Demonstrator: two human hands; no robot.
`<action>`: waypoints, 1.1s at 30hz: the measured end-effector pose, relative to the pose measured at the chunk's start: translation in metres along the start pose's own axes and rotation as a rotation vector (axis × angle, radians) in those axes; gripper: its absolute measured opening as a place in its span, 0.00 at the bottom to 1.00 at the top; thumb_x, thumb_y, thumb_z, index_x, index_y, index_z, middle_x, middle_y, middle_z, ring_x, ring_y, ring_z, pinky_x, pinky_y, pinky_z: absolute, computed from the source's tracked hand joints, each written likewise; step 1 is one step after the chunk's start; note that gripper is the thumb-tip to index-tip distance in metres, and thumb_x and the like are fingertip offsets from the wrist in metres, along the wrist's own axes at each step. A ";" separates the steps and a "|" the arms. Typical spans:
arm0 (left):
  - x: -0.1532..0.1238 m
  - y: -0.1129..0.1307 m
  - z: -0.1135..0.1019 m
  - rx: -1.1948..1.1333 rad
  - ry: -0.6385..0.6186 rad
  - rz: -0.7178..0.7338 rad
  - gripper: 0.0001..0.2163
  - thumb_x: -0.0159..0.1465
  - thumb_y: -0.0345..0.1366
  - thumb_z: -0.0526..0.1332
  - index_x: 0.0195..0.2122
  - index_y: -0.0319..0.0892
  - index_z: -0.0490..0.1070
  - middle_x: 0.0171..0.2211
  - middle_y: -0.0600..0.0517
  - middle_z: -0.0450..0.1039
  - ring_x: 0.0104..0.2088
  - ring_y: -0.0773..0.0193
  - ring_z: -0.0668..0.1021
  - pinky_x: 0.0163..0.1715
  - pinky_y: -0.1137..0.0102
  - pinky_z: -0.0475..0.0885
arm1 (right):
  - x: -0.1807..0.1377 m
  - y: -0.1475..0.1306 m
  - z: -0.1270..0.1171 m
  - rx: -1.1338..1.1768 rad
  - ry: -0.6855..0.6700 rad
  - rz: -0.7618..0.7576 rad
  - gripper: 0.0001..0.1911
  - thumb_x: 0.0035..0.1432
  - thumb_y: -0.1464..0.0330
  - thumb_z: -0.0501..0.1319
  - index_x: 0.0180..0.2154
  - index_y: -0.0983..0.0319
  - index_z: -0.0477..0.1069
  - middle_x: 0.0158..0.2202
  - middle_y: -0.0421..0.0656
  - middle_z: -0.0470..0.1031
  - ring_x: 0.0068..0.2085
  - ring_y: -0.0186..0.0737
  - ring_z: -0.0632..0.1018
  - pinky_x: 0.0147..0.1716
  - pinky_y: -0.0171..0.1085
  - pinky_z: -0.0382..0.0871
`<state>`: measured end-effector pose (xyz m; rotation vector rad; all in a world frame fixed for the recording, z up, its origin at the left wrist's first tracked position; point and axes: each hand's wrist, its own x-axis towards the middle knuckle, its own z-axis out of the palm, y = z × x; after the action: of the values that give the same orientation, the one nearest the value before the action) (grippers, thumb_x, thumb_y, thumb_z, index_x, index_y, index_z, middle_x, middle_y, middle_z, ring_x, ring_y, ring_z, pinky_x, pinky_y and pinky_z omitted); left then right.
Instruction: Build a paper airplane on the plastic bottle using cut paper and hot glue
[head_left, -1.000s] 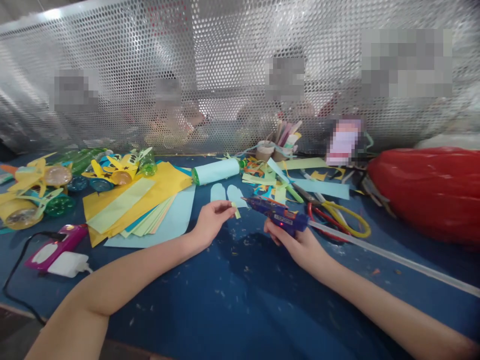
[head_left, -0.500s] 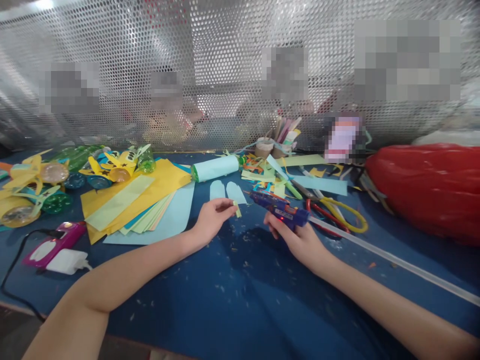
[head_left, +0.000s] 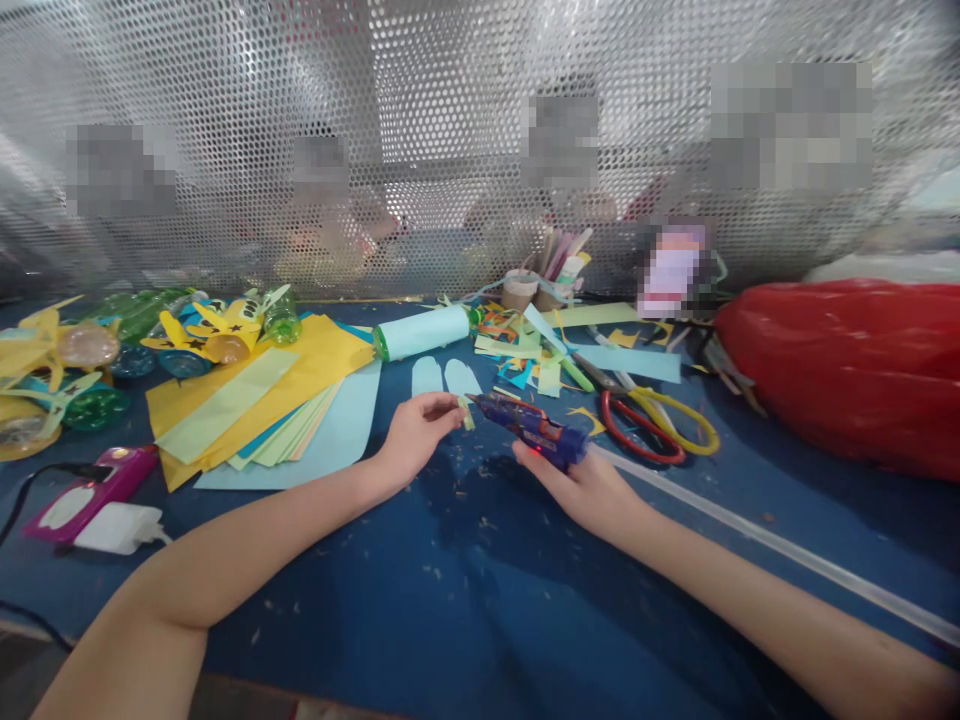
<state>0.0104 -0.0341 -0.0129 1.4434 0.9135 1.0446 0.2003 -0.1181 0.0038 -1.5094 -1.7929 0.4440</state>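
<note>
My left hand [head_left: 418,436] pinches a small light-green paper piece [head_left: 469,414] between thumb and fingertips. Wrapped around a blue glue gun [head_left: 544,436], my right hand [head_left: 592,488] points the nozzle left at that paper piece. Whether nozzle and paper touch, I cannot tell. A small red light glows on the gun, and a long clear glue stick [head_left: 750,535] sticks out of its back. Just beyond my left hand lie two light-blue rounded paper cutouts [head_left: 461,378]. Behind them a green bottle wrapped in light-blue paper [head_left: 421,333] rests on its side.
Stacked coloured paper sheets [head_left: 225,405] lie left of my hands, near a magenta power strip [head_left: 94,495] with a white plug. Decorated bottle pieces [head_left: 82,345] crowd the far left. Scissors [head_left: 660,425], paper scraps [head_left: 551,375] and a red plastic bag [head_left: 847,375] sit to the right.
The glue gun has moved left, bringing its nozzle up to the light-green paper piece. My left hand still pinches the paper. The whole view has shifted slightly.
</note>
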 end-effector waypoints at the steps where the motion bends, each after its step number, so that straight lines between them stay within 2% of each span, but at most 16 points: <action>1: 0.000 -0.001 0.000 -0.003 0.001 0.006 0.08 0.54 0.39 0.65 0.31 0.40 0.75 0.28 0.51 0.75 0.30 0.64 0.75 0.36 0.69 0.69 | 0.000 -0.001 0.000 0.001 -0.001 -0.009 0.19 0.59 0.56 0.55 0.45 0.59 0.73 0.43 0.46 0.78 0.46 0.52 0.77 0.47 0.47 0.72; 7: 0.001 -0.003 -0.001 -0.010 0.014 0.016 0.09 0.54 0.40 0.65 0.32 0.40 0.75 0.28 0.51 0.76 0.31 0.63 0.76 0.37 0.68 0.70 | -0.001 -0.004 -0.001 -0.079 -0.012 -0.058 0.19 0.60 0.56 0.54 0.45 0.59 0.73 0.45 0.47 0.78 0.47 0.52 0.77 0.49 0.48 0.71; 14: 0.000 -0.003 0.000 0.006 0.027 -0.001 0.08 0.54 0.39 0.65 0.32 0.40 0.74 0.29 0.51 0.76 0.31 0.63 0.76 0.37 0.68 0.70 | 0.000 -0.004 -0.001 -0.100 -0.046 -0.028 0.21 0.60 0.55 0.52 0.45 0.61 0.73 0.42 0.48 0.78 0.45 0.52 0.78 0.47 0.49 0.72; 19: 0.000 0.000 0.000 0.016 0.019 0.003 0.08 0.54 0.39 0.65 0.32 0.40 0.75 0.29 0.51 0.76 0.31 0.63 0.76 0.37 0.68 0.70 | 0.000 -0.005 -0.001 -0.095 -0.033 -0.038 0.19 0.60 0.55 0.53 0.42 0.60 0.74 0.39 0.48 0.79 0.42 0.51 0.79 0.45 0.47 0.73; 24: 0.000 0.000 0.000 -0.005 0.036 0.007 0.09 0.54 0.39 0.65 0.33 0.40 0.75 0.30 0.50 0.76 0.31 0.63 0.76 0.38 0.67 0.70 | -0.001 -0.005 -0.001 -0.125 -0.016 -0.044 0.20 0.60 0.55 0.53 0.44 0.61 0.73 0.43 0.49 0.78 0.45 0.52 0.78 0.46 0.46 0.73; 33: 0.000 -0.002 -0.001 0.027 0.014 0.001 0.08 0.55 0.38 0.65 0.32 0.39 0.75 0.29 0.51 0.76 0.31 0.64 0.76 0.37 0.68 0.70 | -0.001 -0.006 -0.002 -0.179 -0.007 -0.054 0.22 0.60 0.54 0.52 0.44 0.63 0.73 0.43 0.50 0.78 0.46 0.51 0.78 0.46 0.44 0.73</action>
<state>0.0098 -0.0334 -0.0146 1.4608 0.9403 1.0473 0.1977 -0.1212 0.0084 -1.5768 -1.9155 0.2685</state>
